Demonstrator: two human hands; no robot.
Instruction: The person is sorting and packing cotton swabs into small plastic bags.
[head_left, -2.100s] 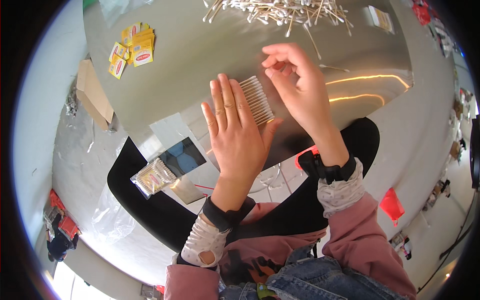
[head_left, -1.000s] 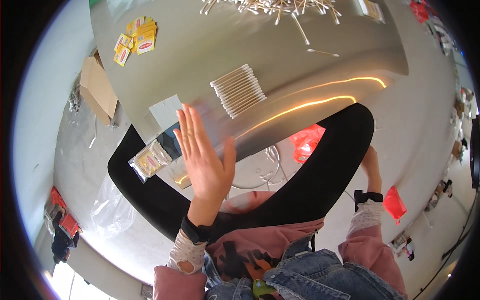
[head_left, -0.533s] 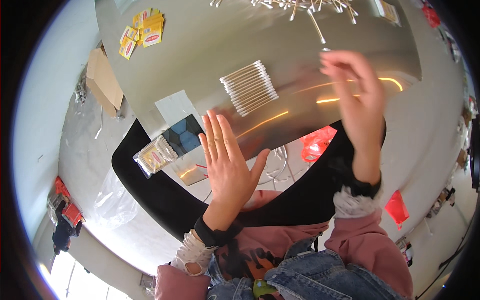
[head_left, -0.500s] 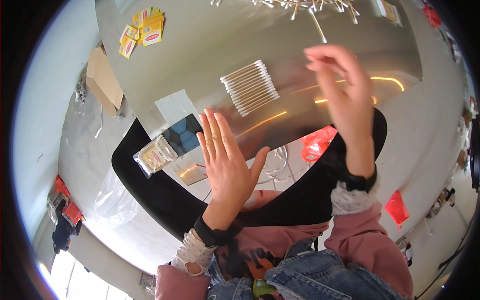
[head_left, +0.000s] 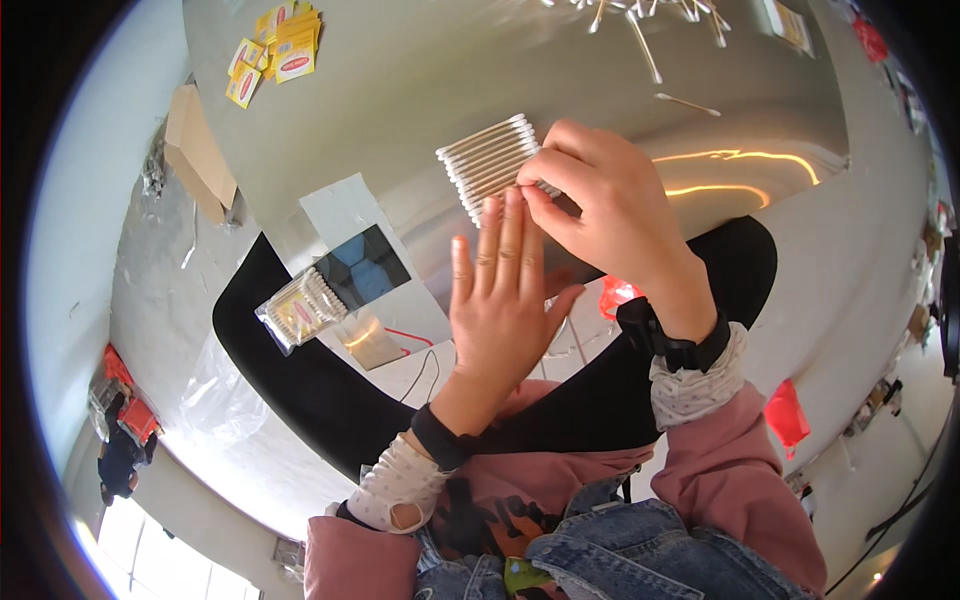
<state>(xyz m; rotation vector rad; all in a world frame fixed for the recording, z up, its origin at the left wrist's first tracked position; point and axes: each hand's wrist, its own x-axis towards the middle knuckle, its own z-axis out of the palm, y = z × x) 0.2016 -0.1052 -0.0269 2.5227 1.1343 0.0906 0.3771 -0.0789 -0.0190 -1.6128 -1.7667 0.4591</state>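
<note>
A neat row of cotton swabs (head_left: 492, 158) lies side by side on the shiny metal table. My left hand (head_left: 495, 310) is flat with fingers stretched, its fingertips at the near edge of the row. Over the near right corner of the row, my right hand (head_left: 610, 200) has thumb and index finger pinched together. White swab tips show in the gap behind the pinch, but what the fingertips hold is hidden. One loose swab (head_left: 687, 104) rests on the table beyond my right hand.
A pile of loose swabs (head_left: 640, 45) is at the far edge. Yellow paper cards (head_left: 290, 45) sit at the far left. A clear bag of swabs (head_left: 300, 308) is at the near left edge, beside a dark blue patterned card (head_left: 368, 268). A cardboard box (head_left: 198, 155) stands left of the table.
My right hand has moved left and nearer, down to the row, and its fingers have closed into a pinch. My left hand has slid right to the row's near edge.
</note>
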